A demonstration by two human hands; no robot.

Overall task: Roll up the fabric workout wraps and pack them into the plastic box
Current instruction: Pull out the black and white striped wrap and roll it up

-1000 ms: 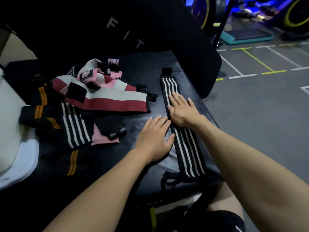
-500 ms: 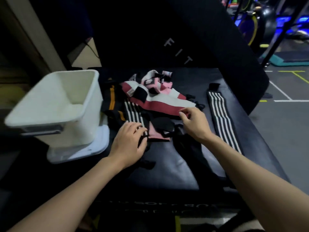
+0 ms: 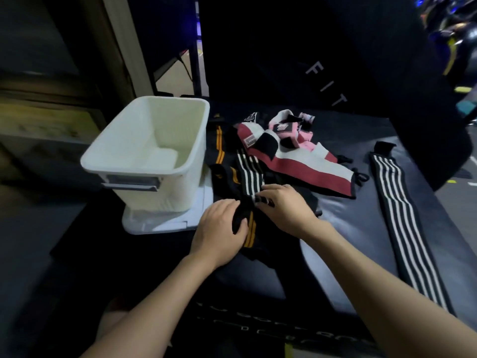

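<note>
Both hands (image 3: 254, 214) grip a black wrap (image 3: 244, 223); white box (image 3: 154, 174) seemingly empty.

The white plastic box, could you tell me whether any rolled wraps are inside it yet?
No, the white plastic box shows only its bare inside, and the wraps lie beside it.
</note>
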